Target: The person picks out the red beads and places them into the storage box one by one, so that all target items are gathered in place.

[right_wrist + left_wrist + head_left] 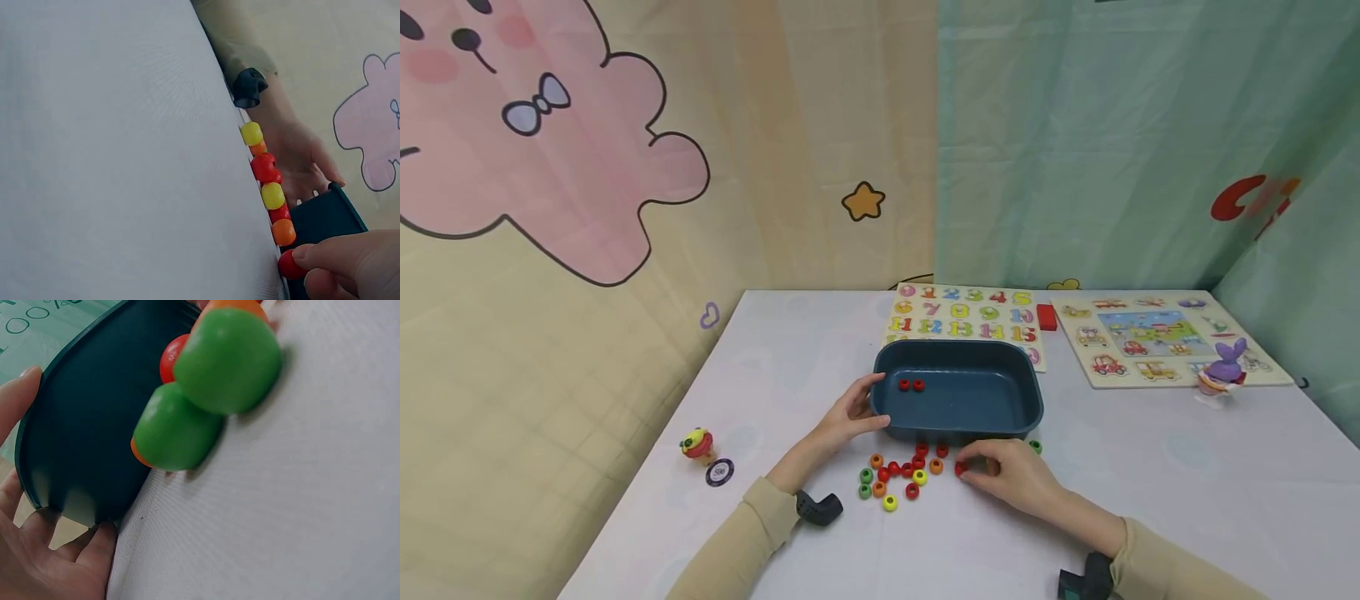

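A dark blue tray [958, 430] holds two red beads [912, 385] at its left side. My left hand [848, 412] grips the tray's left end; in the left wrist view its fingertips [42, 515] press the outer wall. In front of the tray lies a loose group of beads [912, 492] in red, orange, yellow and green. At the right of this group, my right hand [1011, 471] pinches a red bead [289, 265] between thumb and index finger, low by the tabletop. Two green beads [228, 362] loom close in the left wrist view.
Behind the tray lies a number puzzle board [958, 310], partly covered by it, with a red block [1047, 317] alongside. A vehicle puzzle board [1150, 333] and a purple figurine [1225, 362] are at right. At left are a small toy [697, 444] and a round chip [719, 472].
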Motion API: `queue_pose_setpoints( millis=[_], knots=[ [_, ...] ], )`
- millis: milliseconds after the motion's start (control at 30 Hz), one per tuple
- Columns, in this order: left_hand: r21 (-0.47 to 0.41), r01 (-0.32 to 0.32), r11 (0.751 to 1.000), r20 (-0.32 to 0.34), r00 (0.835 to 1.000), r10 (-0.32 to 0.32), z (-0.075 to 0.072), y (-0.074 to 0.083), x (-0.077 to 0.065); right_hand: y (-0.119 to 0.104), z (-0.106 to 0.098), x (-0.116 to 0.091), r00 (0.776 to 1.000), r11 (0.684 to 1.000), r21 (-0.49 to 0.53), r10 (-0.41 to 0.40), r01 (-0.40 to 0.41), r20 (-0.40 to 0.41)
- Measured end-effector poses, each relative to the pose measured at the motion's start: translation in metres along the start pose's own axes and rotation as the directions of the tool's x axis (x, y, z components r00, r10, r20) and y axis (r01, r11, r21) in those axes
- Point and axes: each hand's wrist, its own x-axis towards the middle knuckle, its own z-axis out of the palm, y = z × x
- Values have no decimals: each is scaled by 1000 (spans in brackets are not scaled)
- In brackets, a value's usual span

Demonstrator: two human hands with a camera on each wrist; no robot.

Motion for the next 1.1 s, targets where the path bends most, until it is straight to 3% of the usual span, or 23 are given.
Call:
queue_pose_setpoints(
  millis=[233, 467, 633, 767, 933, 1100],
  knots=[
    [-30, 14, 999, 17, 1000, -13, -2, 2, 0, -5, -5, 3, 995, 996, -68, -57, 63, 87],
    [-14, 25, 1000, 46, 999, -24, 1, 21, -6, -25, -30, 15, 984, 992, 59, -118, 111, 137],
    [-20, 26, 999, 36, 999, -25, 2, 26, -8, -38, -61, 51, 977, 978, 93, -193, 185, 94],
    [-21, 40, 999, 35, 999, -39, 1, 28, -9, -33, -74, 92, 985, 979, 150, -150, 136, 86],
    [-17, 51, 999, 40, 998, -50, 1, 27, -10, -14, -69, 139, 990, 973, 225, -72, 43, 122],
    [-21, 49, 999, 53, 997, -48, 1, 28, -10, 6, -52, 165, 977, 963, 267, -40, -18, 208]
  ],
)
